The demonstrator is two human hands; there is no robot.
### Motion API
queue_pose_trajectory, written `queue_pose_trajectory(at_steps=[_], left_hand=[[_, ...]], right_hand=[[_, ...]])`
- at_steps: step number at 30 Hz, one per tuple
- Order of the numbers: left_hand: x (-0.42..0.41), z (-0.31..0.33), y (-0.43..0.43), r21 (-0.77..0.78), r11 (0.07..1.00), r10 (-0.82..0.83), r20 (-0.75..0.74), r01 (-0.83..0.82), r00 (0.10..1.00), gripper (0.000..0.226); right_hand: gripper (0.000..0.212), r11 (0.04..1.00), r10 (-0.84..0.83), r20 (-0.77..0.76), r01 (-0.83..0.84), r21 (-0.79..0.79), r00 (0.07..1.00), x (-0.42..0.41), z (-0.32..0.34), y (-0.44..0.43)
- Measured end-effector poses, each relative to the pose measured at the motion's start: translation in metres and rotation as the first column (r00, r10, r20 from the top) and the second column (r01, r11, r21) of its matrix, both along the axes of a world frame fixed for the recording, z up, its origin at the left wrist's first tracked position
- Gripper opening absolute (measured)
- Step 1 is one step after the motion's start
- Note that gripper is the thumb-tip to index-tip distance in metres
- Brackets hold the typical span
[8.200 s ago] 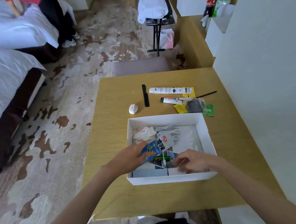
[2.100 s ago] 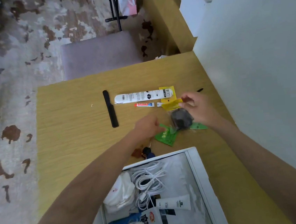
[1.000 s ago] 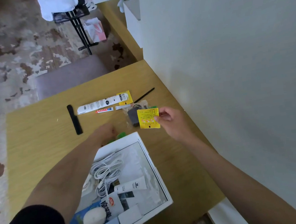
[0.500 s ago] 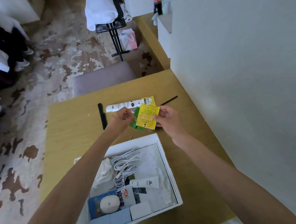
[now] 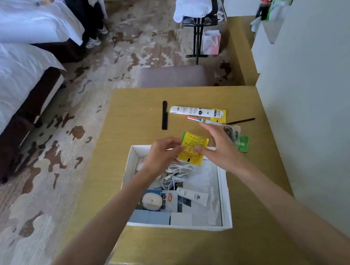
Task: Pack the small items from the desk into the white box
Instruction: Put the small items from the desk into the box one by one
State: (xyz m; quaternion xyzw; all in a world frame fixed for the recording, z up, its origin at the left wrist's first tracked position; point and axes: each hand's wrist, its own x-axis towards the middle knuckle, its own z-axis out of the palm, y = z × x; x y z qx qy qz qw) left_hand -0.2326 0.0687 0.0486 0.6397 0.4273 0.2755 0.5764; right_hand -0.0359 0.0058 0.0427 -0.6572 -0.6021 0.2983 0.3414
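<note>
Yellow packet (image 5: 193,146) sat over white box (image 5: 223,192), mid-frame: left fingers (image 5: 170,142) pinched it, right fingers (image 5: 210,130) spread, released. Best dropped flat beside cable (image 5: 178,174).

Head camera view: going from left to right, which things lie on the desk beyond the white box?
Black strip → long white tube pack → thin black stick. The small tube, the clear bag and the green packet overlap these, so they are left out.
</note>
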Motion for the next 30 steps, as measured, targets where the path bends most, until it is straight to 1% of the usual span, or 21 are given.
queue_pose_trajectory(at_steps=[2,4,5,6,7,8,9,10,11,12,13,15,16,18,19,20,23,24,25,27,30], left_hand=[[0.0,-0.012,-0.015,-0.007,0.998,-0.061,-0.043,0.061,0.997,0.014],[0.002,-0.027,-0.027,0.007,0.992,-0.124,-0.11,0.126,0.986,0.012],[0.003,-0.035,-0.03,0.053,0.983,-0.166,-0.177,0.178,0.97,0.013],[0.002,-0.043,-0.032,0.136,0.954,-0.221,-0.29,0.269,0.931,0.013],[0.0,-0.052,-0.031,0.226,0.885,-0.281,-0.436,0.407,0.855,0.015],[-0.002,-0.06,-0.031,0.29,0.768,-0.328,-0.586,0.57,0.741,0.019],[-0.004,-0.067,-0.03,0.314,0.621,-0.337,-0.72,0.718,0.607,0.024],[-0.005,-0.072,-0.029,0.309,0.478,-0.306,-0.819,0.822,0.486,0.027],[-0.005,-0.076,-0.028,0.297,0.366,-0.259,-0.878,0.882,0.403,0.028],[-0.004,-0.078,-0.027,0.287,0.29,-0.223,-0.908,0.913,0.356,0.028],[-0.003,-0.078,-0.027,0.281,0.23,-0.196,-0.924,0.932,0.327,0.028],[0.001,-0.075,-0.026,0.271,0.133,-0.15,-0.945,0.953,0.29,0.028],[0.001,-0.073,-0.025,0.265,0.098,-0.129,-0.952,0.959,0.276,0.028],[0.002,-0.07,-0.025,0.246,0.054,-0.092,-0.964,0.968,0.25,0.027],[0.003,-0.069,-0.025,0.238,0.04,-0.078,-0.967,0.97,0.241,0.028],[0.003,-0.068,-0.026,0.235,0.029,-0.067,-0.969,0.972,0.236,0.028],[0.001,-0.068,-0.028,0.221,0.003,-0.042,-0.974,0.975,0.221,0.031],[0.0,-0.068,-0.029,0.212,-0.005,-0.031,-0.977,0.977,0.212,0.032],[0.0,-0.068,-0.029,0.205,-0.009,-0.021,-0.979,0.979,0.205,0.032],[0.0,-0.067,-0.03,0.198,-0.003,-0.004,-0.98,0.98,0.198,0.027],[0.002,-0.065,-0.03,0.181,0.0,0.016,-0.983,0.983,0.181,0.023]], right_hand=[[0.049,0.991,0.105,0.071,-0.098,-0.09,0.992,0.007,0.004,-0.011],[0.035,0.974,0.165,0.141,-0.138,-0.181,0.976,0.009,0.006,-0.021],[0.029,0.966,0.187,0.188,-0.147,-0.212,0.964,0.009,0.006,-0.027],[0.025,0.958,0.211,0.24,-0.152,-0.242,0.948,0.009,0.005,-0.032],[0.023,0.948,0.24,0.292,-0.159,-0.276,0.926,0.008,0.003,-0.037],[0.02,0.936,0.276,0.341,-0.171,-0.307,0.899,0.006,0.001,-0.042],[0.018,0.923,0.32,0.389,-0.193,-0.332,0.864,0.003,-0.001,-0.047],[0.015,0.91,0.367,0.437,-0.22,-0.352,0.821,-0.001,-0.003,-0.05],[0.014,0.894,0.413,0.479,-0.247,-0.373,0.775,-0.006,-0.006,-0.053],[0.015,0.876,0.455,0.503,-0.27,-0.399,0.734,-0.011,-0.008,-0.055],[0.017,0.855,0.492,0.504,-0.286,-0.432,0.71,-0.017,-0.011,-0.056],[0.023,0.797,0.558,0.464,-0.291,-0.529,0.688,-0.028,-0.016,-0.057],[0.025,0.762,0.587,0.444,-0.276,-0.586,0.677,-0.032,-0.017,-0.056],[0.025,0.716,0.627,0.455,-0.238,-0.657,0.632,-0.038,-0.023,-0.058],[0.024,0.719,0.635,0.491,-0.223,-0.658,0.597,-0.04,-0.025,-0.059],[0.022,0.735,0.635,0.543,-0.214,-0.643,0.549,-0.043,-0.027,-0.062],[0.018,0.788,0.614,0.707,-0.208,-0.58,0.351,-0.049,-0.034,-0.07],[0.019,0.796,0.604,0.737,-0.203,-0.57,0.303,-0.05,-0.036,-0.073],[0.019,0.801,0.599,0.75,-0.199,-0.565,0.281,-0.051,-0.037,-0.076],[0.017,0.808,0.589,0.753,-0.193,-0.557,0.292,-0.054,-0.037,-0.081],[0.02,0.824,0.562,0.743,-0.175,-0.538,0.363,-0.06,-0.037,-0.086]])
